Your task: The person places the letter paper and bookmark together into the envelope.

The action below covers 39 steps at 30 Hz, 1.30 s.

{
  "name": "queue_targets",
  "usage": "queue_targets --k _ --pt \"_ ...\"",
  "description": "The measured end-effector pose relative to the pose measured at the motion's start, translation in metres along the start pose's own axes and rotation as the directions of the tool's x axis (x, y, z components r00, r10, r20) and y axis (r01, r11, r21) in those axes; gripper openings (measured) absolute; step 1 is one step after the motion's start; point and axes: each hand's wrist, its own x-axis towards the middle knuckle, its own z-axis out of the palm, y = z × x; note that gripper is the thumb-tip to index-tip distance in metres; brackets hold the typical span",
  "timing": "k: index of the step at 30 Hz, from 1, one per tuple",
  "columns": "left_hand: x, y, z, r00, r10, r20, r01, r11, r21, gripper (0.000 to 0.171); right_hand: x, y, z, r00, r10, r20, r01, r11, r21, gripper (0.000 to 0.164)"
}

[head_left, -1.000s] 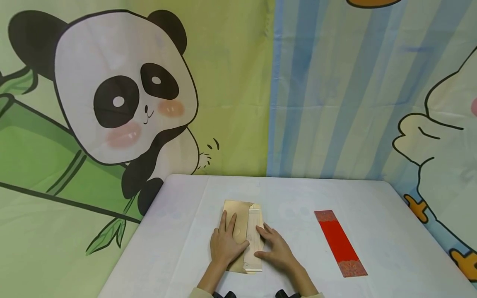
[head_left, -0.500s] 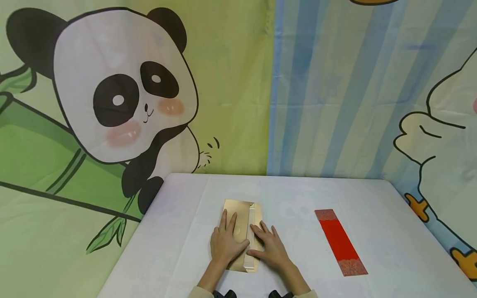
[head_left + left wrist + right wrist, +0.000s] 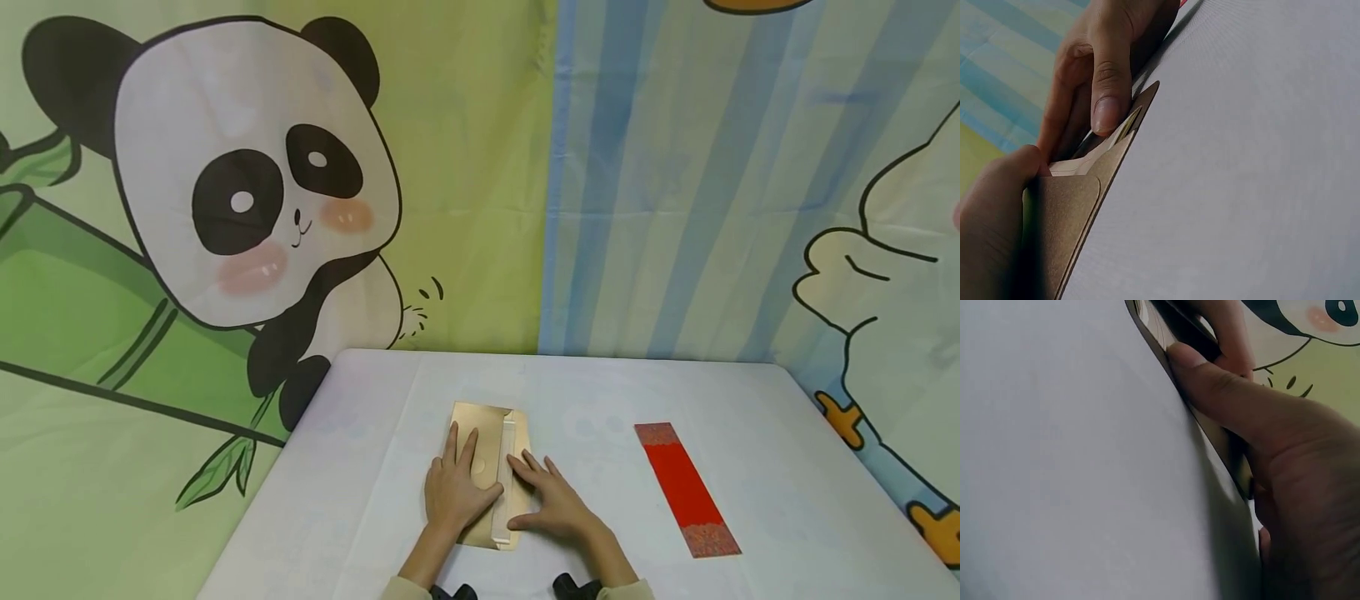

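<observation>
A tan paper envelope point(image 3: 483, 442) lies on the table with its opening to the right. White folded paper point(image 3: 504, 479) sits inside it, a narrow strip showing along that side. My left hand point(image 3: 456, 496) rests flat on the envelope, fingers spread and thumb reaching toward the strip. From the right, my right hand point(image 3: 555, 504) touches the strip's side with bent fingers, its thumb lower down near the edge. In the left wrist view, the paper's layers point(image 3: 1124, 132) stick out of the envelope's mouth below the right thumb point(image 3: 1109, 112).
A red strip with patterned ends, like a folded paper or bookmark point(image 3: 686, 487), lies to the right on the white table point(image 3: 585, 400). Behind the table hangs a curtain point(image 3: 465, 167) printed with a panda and stripes.
My right hand pushed left and the white paper slid farther into the envelope, leaving a narrower strip. It has since drawn back slightly right. The left hand stays in place.
</observation>
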Motion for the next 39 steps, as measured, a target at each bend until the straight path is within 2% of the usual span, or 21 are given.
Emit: queue_targets --k 8,24,39 --pt "-0.001 0.001 -0.002 1.0 0.0 0.008 0.0 1.0 0.003 0.09 0.006 -0.005 0.009 0.993 -0.095 -0.076 0.087 0.991 -0.104 0.101" --pt "0.0 0.0 0.001 1.0 0.018 -0.013 -0.018 1.0 0.017 0.089 0.01 -0.009 0.014 0.994 -0.062 -0.09 0.049 0.989 -0.139 0.106" --pt "0.0 -0.001 0.002 1.0 0.026 0.014 -0.026 1.0 0.011 0.091 0.015 -0.013 0.014 0.989 -0.116 -0.092 0.098 0.979 -0.18 0.109"
